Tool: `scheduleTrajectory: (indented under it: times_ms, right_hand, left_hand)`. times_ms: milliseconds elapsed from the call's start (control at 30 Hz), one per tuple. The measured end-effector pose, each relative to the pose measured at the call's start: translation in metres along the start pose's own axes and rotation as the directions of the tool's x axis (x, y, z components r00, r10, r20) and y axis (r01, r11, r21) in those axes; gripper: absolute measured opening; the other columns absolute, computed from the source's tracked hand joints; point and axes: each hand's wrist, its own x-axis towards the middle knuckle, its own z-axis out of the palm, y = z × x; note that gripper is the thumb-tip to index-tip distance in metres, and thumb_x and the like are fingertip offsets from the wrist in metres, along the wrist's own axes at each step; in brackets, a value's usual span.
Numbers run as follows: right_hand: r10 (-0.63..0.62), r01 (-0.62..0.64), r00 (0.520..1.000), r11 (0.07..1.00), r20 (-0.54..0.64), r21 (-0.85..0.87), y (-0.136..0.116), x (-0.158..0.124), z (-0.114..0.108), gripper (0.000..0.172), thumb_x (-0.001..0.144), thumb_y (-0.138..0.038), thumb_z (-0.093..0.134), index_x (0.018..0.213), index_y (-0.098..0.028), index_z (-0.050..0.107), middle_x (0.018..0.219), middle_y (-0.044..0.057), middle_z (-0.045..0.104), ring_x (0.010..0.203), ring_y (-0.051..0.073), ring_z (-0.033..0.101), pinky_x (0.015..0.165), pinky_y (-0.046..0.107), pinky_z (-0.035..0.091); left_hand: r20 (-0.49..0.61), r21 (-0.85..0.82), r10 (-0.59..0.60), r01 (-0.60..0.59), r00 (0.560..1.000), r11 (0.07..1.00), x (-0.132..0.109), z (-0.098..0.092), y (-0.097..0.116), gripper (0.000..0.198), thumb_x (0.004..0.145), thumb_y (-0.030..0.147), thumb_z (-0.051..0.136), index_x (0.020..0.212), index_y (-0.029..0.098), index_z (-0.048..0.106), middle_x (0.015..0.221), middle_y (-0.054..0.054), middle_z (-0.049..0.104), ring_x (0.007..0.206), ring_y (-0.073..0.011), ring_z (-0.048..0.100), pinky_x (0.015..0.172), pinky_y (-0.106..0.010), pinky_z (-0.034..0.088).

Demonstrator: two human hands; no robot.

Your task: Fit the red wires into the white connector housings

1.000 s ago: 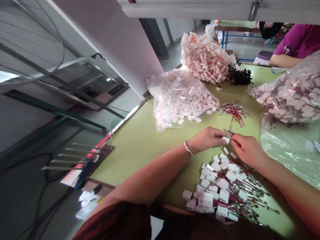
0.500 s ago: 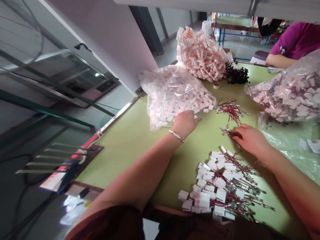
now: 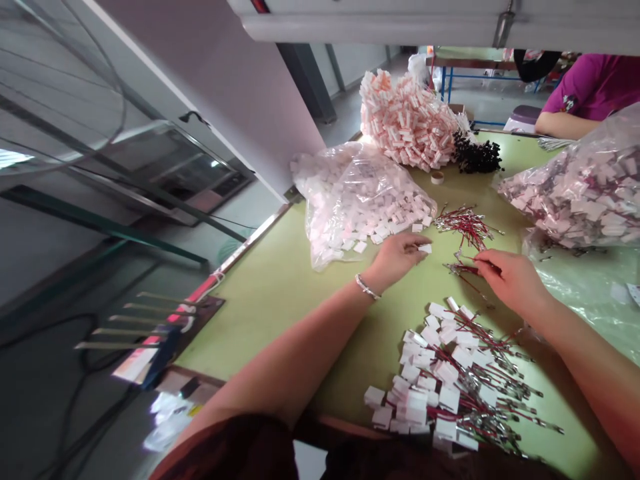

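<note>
Between the fingertips of my left hand (image 3: pixel 397 260) is a small white plastic connector housing (image 3: pixel 425 249). Behind that hand lies a clear plastic bag (image 3: pixel 345 180) with loose white housings spilling from its mouth. My right hand (image 3: pixel 510 277) pinches a short red wire with a metal terminal (image 3: pixel 466 257), its tip pointing left toward the housing but apart from it. A few more red wires lie under these fingers. Just beyond them is a loose pile of red wires (image 3: pixel 465 223). Nearer me spreads a heap of white housings with red wires attached (image 3: pixel 440 373).
A large clear bag of wired housings (image 3: pixel 580 193) stands at the right. Farther back are a pile of pinkish-white parts (image 3: pixel 405 120), black parts (image 3: pixel 477 155) and a tape roll (image 3: pixel 437 177). A person in a purple sleeve (image 3: pixel 590 87) sits beyond. A pronged rack (image 3: pixel 150 327) is at the left edge.
My left hand has moved away from the bag's mouth toward the right, now with a white housing in its fingertips. My right hand has lifted a red wire from the small bunch.
</note>
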Motion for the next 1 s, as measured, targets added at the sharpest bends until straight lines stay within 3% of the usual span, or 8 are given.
scheduleTrajectory:
  times_ms: [67,167,367,500,667,800,900,1000]
  right_hand:
    - [-0.011,0.01,0.999,1.0,0.054,0.024,-0.01,-0.003,-0.001,0.023,0.088,-0.028,0.046,0.083,-0.022,0.068,0.074,0.003,0.068,0.064,0.016,0.059,0.061,0.03,0.043]
    - [-0.001,0.001,0.997,1.0,0.08,0.006,-0.019,-0.006,0.0,0.024,0.089,-0.029,0.046,0.083,-0.023,0.069,0.071,0.002,0.068,0.06,0.015,0.057,0.058,0.03,0.041]
    - [0.023,-0.035,0.989,0.996,0.144,0.083,-0.019,-0.009,0.0,0.024,0.088,-0.032,0.047,0.082,-0.025,0.07,0.065,0.0,0.067,0.054,0.013,0.054,0.053,0.028,0.037]
    - [0.072,-0.113,0.976,0.975,0.207,0.194,-0.021,-0.008,0.001,0.026,0.087,-0.031,0.046,0.069,-0.022,0.063,0.056,-0.001,0.06,0.05,0.012,0.049,0.052,0.027,0.036]
    - [0.131,-0.365,0.881,0.801,0.455,0.475,-0.023,-0.007,0.001,0.023,0.086,-0.029,0.046,0.069,-0.021,0.058,0.045,-0.005,0.048,0.042,0.009,0.04,0.047,0.025,0.033]
    - [0.137,-0.453,0.835,0.721,0.533,0.524,-0.021,-0.006,-0.001,0.021,0.085,-0.028,0.048,0.069,-0.021,0.059,0.043,-0.007,0.042,0.04,0.009,0.033,0.045,0.024,0.027]
    - [0.132,-0.535,0.775,0.658,0.618,0.53,-0.018,-0.004,-0.002,0.022,0.084,-0.026,0.048,0.066,-0.02,0.059,0.04,-0.008,0.039,0.038,0.008,0.027,0.044,0.024,0.025]
    - [0.146,-0.589,0.743,0.606,0.653,0.534,-0.018,-0.004,-0.002,0.022,0.084,-0.027,0.048,0.064,-0.02,0.057,0.038,-0.009,0.037,0.036,0.007,0.024,0.042,0.024,0.023]
  left_hand:
    - [0.136,-0.216,-0.081,0.109,0.987,0.97,-0.007,0.005,0.007,0.032,0.076,0.023,0.065,0.106,0.013,0.068,0.074,-0.004,0.066,0.061,-0.011,0.055,0.057,-0.023,0.045]
    - [0.268,-0.376,-0.07,0.171,0.961,0.91,-0.015,0.012,0.014,0.036,0.074,0.025,0.068,0.107,0.013,0.068,0.067,-0.003,0.064,0.058,-0.0089,0.052,0.052,-0.021,0.04]
    - [0.29,-0.464,-0.069,0.203,0.955,0.863,-0.018,0.017,0.012,0.037,0.07,0.026,0.072,0.105,0.015,0.07,0.068,-0.002,0.064,0.057,-0.0077,0.05,0.05,-0.02,0.036]
    - [0.32,-0.509,-0.082,0.244,0.944,0.825,-0.017,0.017,0.01,0.032,0.072,0.026,0.071,0.102,0.015,0.07,0.064,-0.001,0.062,0.056,-0.0076,0.05,0.049,-0.02,0.035]
    - [0.324,-0.498,-0.029,0.197,0.946,0.845,-0.018,0.017,0.01,0.029,0.072,0.023,0.071,0.1,0.016,0.071,0.061,0.002,0.06,0.056,-0.0069,0.05,0.052,-0.02,0.037]
    - [0.323,-0.44,-0.013,0.162,0.946,0.884,-0.018,0.016,0.014,0.028,0.073,0.021,0.069,0.1,0.016,0.07,0.072,-0.001,0.066,0.06,-0.0071,0.053,0.057,-0.021,0.043]
    - [0.293,-0.377,0.061,0.056,0.954,0.925,-0.019,0.015,0.018,0.023,0.071,0.02,0.069,0.094,0.016,0.072,0.082,-0.004,0.07,0.066,-0.0086,0.057,0.065,-0.023,0.048]
    - [0.314,-0.335,0.126,-0.014,0.941,0.942,-0.02,0.017,0.02,0.022,0.071,0.021,0.069,0.092,0.015,0.072,0.077,-0.003,0.069,0.065,-0.0086,0.058,0.064,-0.022,0.048]
